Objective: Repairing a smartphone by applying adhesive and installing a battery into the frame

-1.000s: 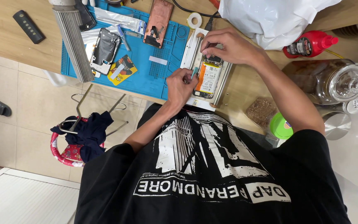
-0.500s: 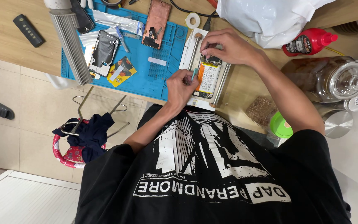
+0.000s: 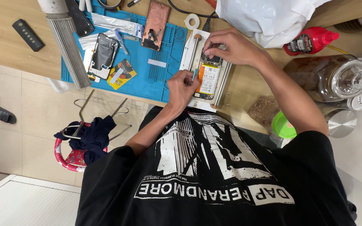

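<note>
The fingers (image 3: pixel 188 78) of the left hand (image 3: pixel 182 87) are pinched around a small teal pry tool (image 3: pixel 195 74). Its tip is set at the left edge of the opened phone (image 3: pixel 208 78), probably because that is where a seam or part can be levered. The fingers (image 3: pixel 213 45) of the right hand (image 3: pixel 232 47) are curled down onto the top end of the phone. They press or grip something small there, though what it is cannot be made out; the hold seems meant to keep the phone from sliding under the tool.

The phone lies face-down with its back off and its orange-and-white battery showing. It sits in a white holder with metal rails (image 3: pixel 221 86) on the tabletop (image 3: pixel 248 90), just right of the blue work mat (image 3: pixel 158 81). The rails clamp its sides so both hands are free to work.

On the mat lie a second opened phone (image 3: pixel 102 55), a copper-coloured back panel (image 3: pixel 156 19) and a yellow card (image 3: pixel 122 73), kept apart on the mat as if sorted. A roll of tape (image 3: pixel 192 21) sits above the holder. Further right are a white plastic bag (image 3: pixel 265 16), a red bottle (image 3: pixel 311 39) and a glass jar (image 3: pixel 332 77).
</note>
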